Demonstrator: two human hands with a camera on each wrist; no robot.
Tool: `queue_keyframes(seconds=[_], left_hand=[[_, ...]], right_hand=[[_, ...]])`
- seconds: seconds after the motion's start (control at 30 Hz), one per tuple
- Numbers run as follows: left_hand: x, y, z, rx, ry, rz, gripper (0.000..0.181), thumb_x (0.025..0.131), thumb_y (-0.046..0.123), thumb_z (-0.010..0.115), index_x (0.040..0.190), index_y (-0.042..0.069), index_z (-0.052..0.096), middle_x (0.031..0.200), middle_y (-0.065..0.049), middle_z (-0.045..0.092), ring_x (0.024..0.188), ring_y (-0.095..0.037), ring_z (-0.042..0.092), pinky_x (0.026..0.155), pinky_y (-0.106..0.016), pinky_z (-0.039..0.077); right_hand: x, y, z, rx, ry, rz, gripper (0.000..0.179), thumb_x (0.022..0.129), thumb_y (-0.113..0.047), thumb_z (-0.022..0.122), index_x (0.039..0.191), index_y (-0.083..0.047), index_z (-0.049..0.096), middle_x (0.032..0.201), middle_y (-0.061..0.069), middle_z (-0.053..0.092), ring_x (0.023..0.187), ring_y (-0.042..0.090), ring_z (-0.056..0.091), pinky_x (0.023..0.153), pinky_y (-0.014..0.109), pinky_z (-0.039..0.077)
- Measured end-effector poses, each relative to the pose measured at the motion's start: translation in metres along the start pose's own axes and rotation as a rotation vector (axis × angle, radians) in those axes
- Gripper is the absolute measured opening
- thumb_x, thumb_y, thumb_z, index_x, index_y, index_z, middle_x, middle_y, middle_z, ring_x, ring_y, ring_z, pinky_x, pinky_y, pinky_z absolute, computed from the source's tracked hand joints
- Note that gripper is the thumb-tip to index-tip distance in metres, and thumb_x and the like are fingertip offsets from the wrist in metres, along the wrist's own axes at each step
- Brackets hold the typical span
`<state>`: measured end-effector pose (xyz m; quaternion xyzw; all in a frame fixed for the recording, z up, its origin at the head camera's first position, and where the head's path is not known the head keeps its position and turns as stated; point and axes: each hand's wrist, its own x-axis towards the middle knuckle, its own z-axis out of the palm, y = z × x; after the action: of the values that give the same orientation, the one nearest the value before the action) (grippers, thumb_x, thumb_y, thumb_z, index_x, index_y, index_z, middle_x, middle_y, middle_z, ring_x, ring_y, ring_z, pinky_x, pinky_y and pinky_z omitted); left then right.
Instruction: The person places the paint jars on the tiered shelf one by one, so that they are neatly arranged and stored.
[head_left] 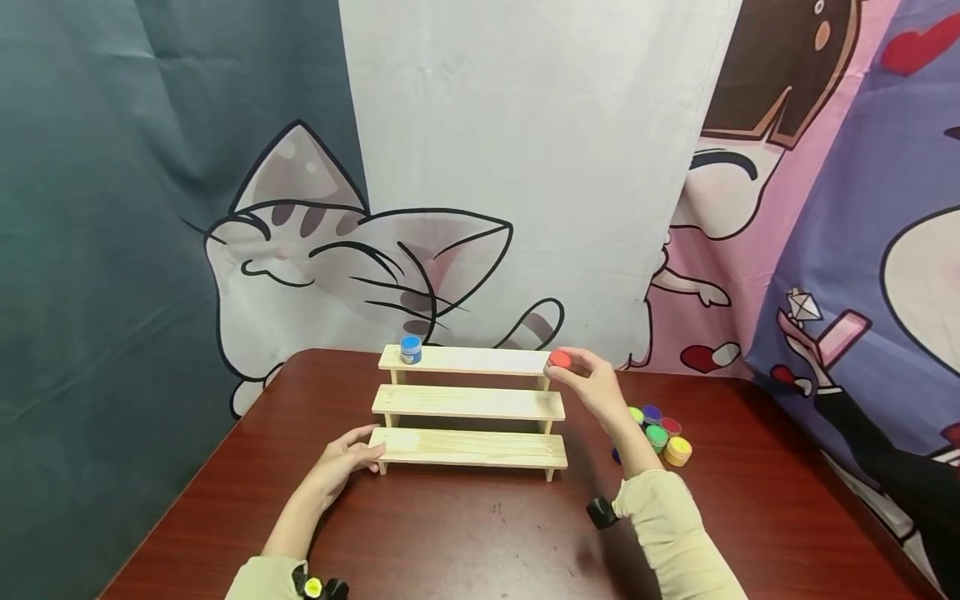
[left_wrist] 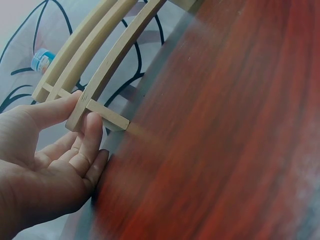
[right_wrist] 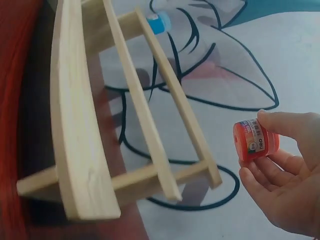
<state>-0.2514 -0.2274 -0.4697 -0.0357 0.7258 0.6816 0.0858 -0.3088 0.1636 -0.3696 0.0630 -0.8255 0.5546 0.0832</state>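
A three-step wooden rack (head_left: 468,402) stands on the table. With thumb above and fingers below, my left hand (head_left: 343,461) grips the left end of its lowest step (left_wrist: 107,67). My right hand (head_left: 596,387) holds a small red paint jar (right_wrist: 254,140) between thumb and fingers, close by the right end of the top step (head_left: 480,359). The jar's label faces the right wrist camera. On the left end of the top step sits a blue paint jar (head_left: 411,350), upright.
Several paint jars, among them a green one (head_left: 657,437) and a yellow one (head_left: 678,451), stand grouped on the brown table (head_left: 465,533) right of the rack, partly behind my right forearm. A printed cloth backdrop (head_left: 540,167) hangs behind the table.
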Motion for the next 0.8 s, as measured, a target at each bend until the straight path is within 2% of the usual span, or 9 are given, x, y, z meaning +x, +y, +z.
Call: queue_keyframes(seconds=[0.27,0.4,0.63,0.8], left_hand=[[0.000,0.000,0.001,0.000,0.001,-0.003,0.068,0.089,0.009,0.066,0.146,-0.008,0.033,0.069,0.007,0.060,0.063,-0.009,0.058,0.071,-0.021,0.050],[0.001,-0.002,0.002,-0.001,-0.005,0.002,0.068,0.089,0.010,0.066,0.146,-0.008,0.033,0.070,0.007,0.060,0.063,-0.009,0.059,0.071,-0.021,0.050],[0.002,-0.001,0.002,0.000,-0.001,0.006,0.068,0.089,0.010,0.066,0.145,-0.008,0.033,0.068,0.007,0.060,0.063,-0.009,0.058,0.071,-0.021,0.050],[0.000,-0.001,0.001,0.004,0.001,0.002,0.067,0.090,0.010,0.066,0.146,-0.007,0.033,0.068,0.007,0.060,0.062,-0.009,0.058,0.072,-0.020,0.050]], right_hand=[[0.011,-0.014,0.012,0.026,-0.041,-0.028,0.049,0.085,-0.020,0.076,0.129,-0.005,0.060,0.121,0.020,0.066,0.091,0.001,0.060,0.079,0.013,0.047],[0.016,-0.017,0.018,0.024,-0.049,-0.022,0.049,0.086,-0.019,0.075,0.130,-0.006,0.059,0.122,0.019,0.065,0.093,0.005,0.060,0.080,0.015,0.047],[0.025,-0.024,0.031,0.004,-0.082,-0.020,0.050,0.087,-0.021,0.074,0.131,-0.005,0.058,0.123,0.017,0.066,0.105,0.019,0.062,0.082,0.020,0.048],[0.028,-0.027,0.041,0.008,-0.113,-0.023,0.047,0.087,-0.022,0.074,0.129,-0.005,0.060,0.121,0.017,0.066,0.107,0.021,0.062,0.084,0.021,0.047]])
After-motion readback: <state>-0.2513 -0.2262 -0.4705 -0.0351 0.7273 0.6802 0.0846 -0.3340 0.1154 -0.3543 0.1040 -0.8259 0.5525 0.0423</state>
